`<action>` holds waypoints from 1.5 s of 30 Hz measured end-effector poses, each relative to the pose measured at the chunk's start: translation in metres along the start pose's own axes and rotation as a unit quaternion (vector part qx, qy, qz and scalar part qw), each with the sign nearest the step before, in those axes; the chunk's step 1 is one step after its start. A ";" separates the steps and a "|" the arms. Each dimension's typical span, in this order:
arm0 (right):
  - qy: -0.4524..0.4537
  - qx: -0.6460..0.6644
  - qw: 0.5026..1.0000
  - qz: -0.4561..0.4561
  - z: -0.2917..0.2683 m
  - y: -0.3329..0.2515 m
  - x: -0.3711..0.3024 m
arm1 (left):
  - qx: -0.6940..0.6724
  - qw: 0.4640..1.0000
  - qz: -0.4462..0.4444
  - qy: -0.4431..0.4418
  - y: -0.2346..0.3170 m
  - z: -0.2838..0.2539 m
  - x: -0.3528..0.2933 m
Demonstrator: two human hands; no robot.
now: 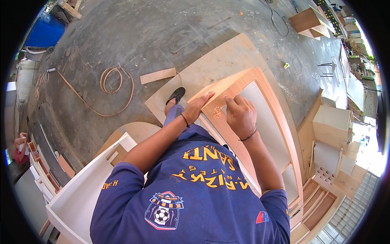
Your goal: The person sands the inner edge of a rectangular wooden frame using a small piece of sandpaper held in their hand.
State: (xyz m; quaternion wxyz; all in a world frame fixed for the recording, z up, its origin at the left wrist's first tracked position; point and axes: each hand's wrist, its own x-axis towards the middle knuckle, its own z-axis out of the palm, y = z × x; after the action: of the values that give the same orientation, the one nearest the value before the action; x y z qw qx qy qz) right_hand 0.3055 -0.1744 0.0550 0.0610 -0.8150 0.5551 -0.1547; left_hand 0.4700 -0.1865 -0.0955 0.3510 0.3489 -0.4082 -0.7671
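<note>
In front of me lies a wooden cabinet (264,83) with a light wood-faced frame and a pale inside. My left hand (196,107) rests along its near left corner, fingers stretched out together and pointing toward the edge. Over the cabinet's frame, my right hand (241,117) is closed, fingers curled down at the wood. Whatever it may hold is hidden under the fingers. Between the two hands, a small heap of curled wood shavings (216,112) lies on the frame.
A plywood sheet (227,55) lies under the cabinet. Left of it are a short board (157,75) and a coiled edging strip (111,81). A white drawer-like box (77,203) stands at my left. More cabinets (331,122) stand on the right, and a small open box (310,22) far right.
</note>
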 end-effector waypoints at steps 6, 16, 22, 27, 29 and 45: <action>-0.027 0.046 0.998 -0.032 0.001 -0.008 -0.003 | -0.022 1.000 0.001 0.001 0.000 0.000 0.001; -0.011 0.041 0.999 -0.032 0.002 -0.009 -0.004 | -0.007 1.000 -0.001 -0.001 -0.004 -0.001 -0.001; 0.059 0.001 0.995 0.083 -0.001 0.021 -0.001 | 0.049 0.999 -0.006 0.000 0.005 0.000 -0.002; 0.050 0.021 0.998 -0.022 0.015 -0.028 -0.014 | 0.058 0.998 0.027 0.018 -0.001 0.001 0.000; 0.065 0.055 0.996 0.002 0.005 -0.029 -0.007 | -0.049 0.998 -0.027 0.029 0.011 0.007 -0.003; 0.048 0.011 0.998 0.029 0.006 0.001 -0.003 | 0.071 0.997 0.032 0.005 0.006 0.001 0.000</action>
State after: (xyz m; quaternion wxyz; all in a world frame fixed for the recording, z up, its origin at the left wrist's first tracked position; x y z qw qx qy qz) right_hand 0.3052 -0.1730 0.0488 0.0480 -0.7891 0.5793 -0.1984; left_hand 0.4708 -0.1892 -0.0897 0.3519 0.3632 -0.4706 -0.7230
